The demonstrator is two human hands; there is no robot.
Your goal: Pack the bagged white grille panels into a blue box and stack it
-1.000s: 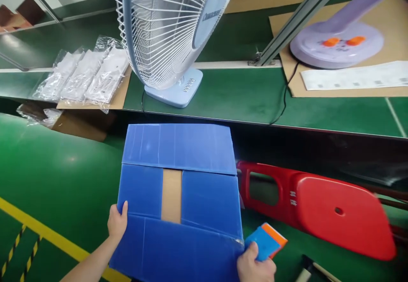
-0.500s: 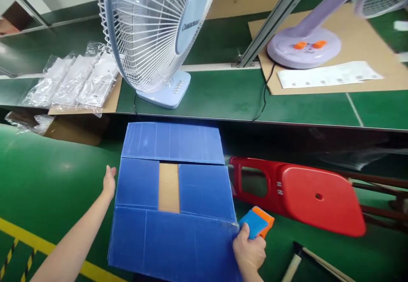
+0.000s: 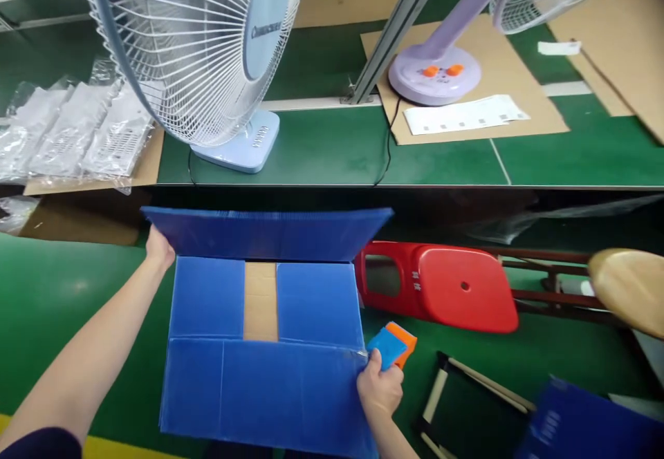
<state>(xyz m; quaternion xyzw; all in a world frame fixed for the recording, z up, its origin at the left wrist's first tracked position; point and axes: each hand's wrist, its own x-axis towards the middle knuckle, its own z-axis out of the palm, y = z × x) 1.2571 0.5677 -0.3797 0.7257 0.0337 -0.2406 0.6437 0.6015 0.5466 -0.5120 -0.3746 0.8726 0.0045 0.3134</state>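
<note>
My left fingers are curled on the left corner of the far flap of the blue box, which stands on the green floor just in front of me. That flap is raised and tilted, while the two side flaps lie flat with a strip of cardboard showing between them. My right fingers are closed round a blue and orange scraper, pressed against the right corner of the near flap. Just right of the box lies a red stool on its side. Beyond it, on the green surface, stand a blue fan and a purple fan, with bagged parts at the left
</note>
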